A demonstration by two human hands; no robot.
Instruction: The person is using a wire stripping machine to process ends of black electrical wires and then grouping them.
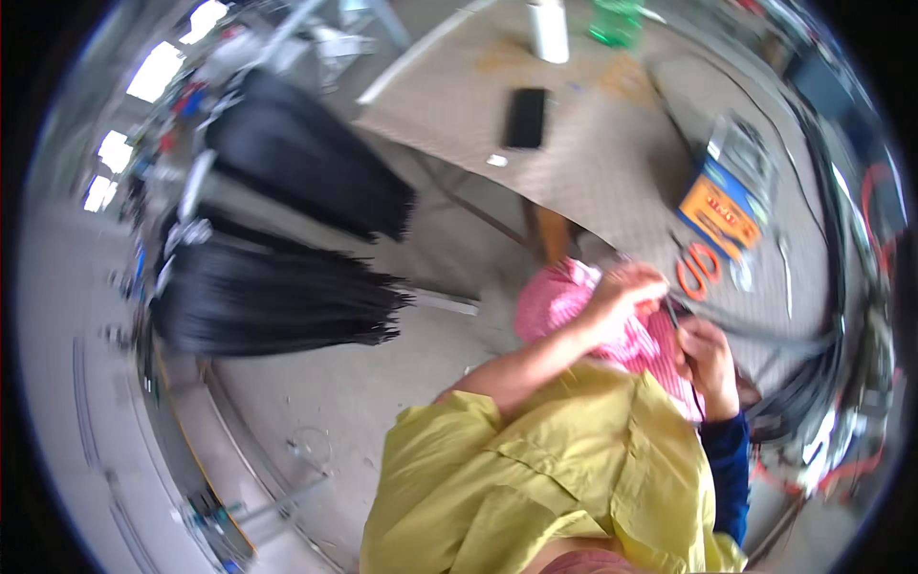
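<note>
Both my hands are over my lap at the table's near edge, with a thin black cable (672, 314) between them. My left hand (629, 293) is closed, its fingertips pinched near the cable's upper end. Lower and to the right, my right hand (706, 356) has its fingers wrapped round the same cable, whose tail hangs below it. The exact ends of the cable are blurred. Just beyond my hands lies a pair of scissors (698, 271) with orange handles. Pink striped cloth (564, 297) covers my lap under the hands.
On the table (593, 172) are an orange and blue box (720, 212), a black phone (525, 118), a white cylinder (549, 33), a green bottle (617, 23) and a slim silver tool (786, 277). Black cable bundles (277, 298) hang at left; more cables (813, 383) lie at right.
</note>
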